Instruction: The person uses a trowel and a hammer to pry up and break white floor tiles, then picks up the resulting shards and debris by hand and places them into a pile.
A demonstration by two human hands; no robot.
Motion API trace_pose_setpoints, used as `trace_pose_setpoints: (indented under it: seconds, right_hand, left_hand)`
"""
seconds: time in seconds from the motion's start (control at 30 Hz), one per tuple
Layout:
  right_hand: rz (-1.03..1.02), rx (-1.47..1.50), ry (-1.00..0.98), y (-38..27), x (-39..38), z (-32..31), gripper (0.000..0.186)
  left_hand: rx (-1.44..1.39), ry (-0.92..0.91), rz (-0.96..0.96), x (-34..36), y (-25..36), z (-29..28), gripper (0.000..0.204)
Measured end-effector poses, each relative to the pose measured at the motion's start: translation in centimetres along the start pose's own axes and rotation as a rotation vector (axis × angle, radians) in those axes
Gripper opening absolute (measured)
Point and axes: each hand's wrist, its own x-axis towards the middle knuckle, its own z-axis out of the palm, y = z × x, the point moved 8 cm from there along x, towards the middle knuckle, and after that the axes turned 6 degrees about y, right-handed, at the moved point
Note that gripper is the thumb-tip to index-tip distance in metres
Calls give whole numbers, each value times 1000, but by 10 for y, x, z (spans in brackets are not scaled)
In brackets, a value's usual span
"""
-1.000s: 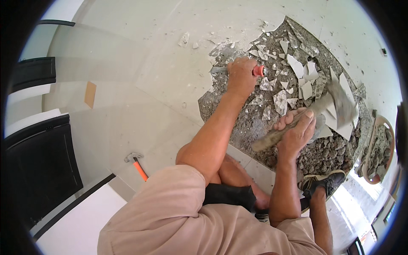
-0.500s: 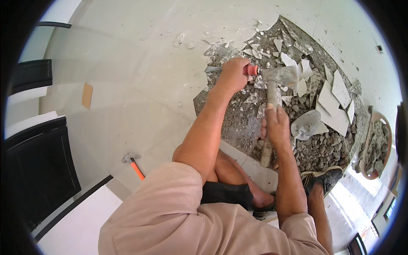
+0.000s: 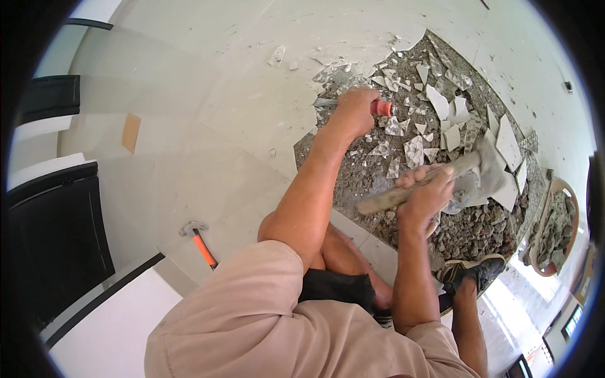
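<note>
My left hand is closed around a chisel. Its red grip end faces right, and its flat metal blade lies against the edge of the broken floor tiles. In my right hand is a heavy hammer with a thick wooden handle. The hammer is tilted, its motion-blurred head up and to the right, apart from the chisel. Beneath both hands, loose mortar and white tile shards cover the broken patch. A dusty metal trowel blade lies partly hidden behind the hammer.
Larger tile pieces and grey rubble lie to the right, beside my shoe. Farther right sits a rubble-filled basin. A claw hammer with an orange handle rests on the left floor, near dark furniture.
My right hand has swung the hammer away from the chisel's end, rightward and toward me. The left hand keeps the chisel at the tile edge. The whole view has shifted slightly.
</note>
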Motion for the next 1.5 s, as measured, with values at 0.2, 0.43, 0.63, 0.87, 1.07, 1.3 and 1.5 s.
trace_pose_setpoints:
  seconds: [0.2,0.43,0.63,0.87,1.07,1.3,1.5]
  right_hand:
    - [344,-103,-255,-11,-10,21,27]
    - [282,-3,-179,5,-35,40,26]
    - [383,115,16,-17,-50,9,33]
    - [432,66,-36,-25,-63,-16,34]
    - [386,62,-97,-29,-68,-21,35]
    - [284,110,-93,-48,-63,-16,35]
    - [343,-197,-354,-18,-64,-5,34]
  left_hand:
    - [153,-45,-15,-9,-18,-3,20]
    - [166,-36,-69,-8,-26,-14,16]
    - [-164,-71,-243,-28,44,-15,24]
    - [62,41,-40,-53,25,4,28]
    - [54,292,72,-71,29,-3,15]
    - [118,333,144,-75,28,6,12]
    - [109,387,174,-78,26,14,17]
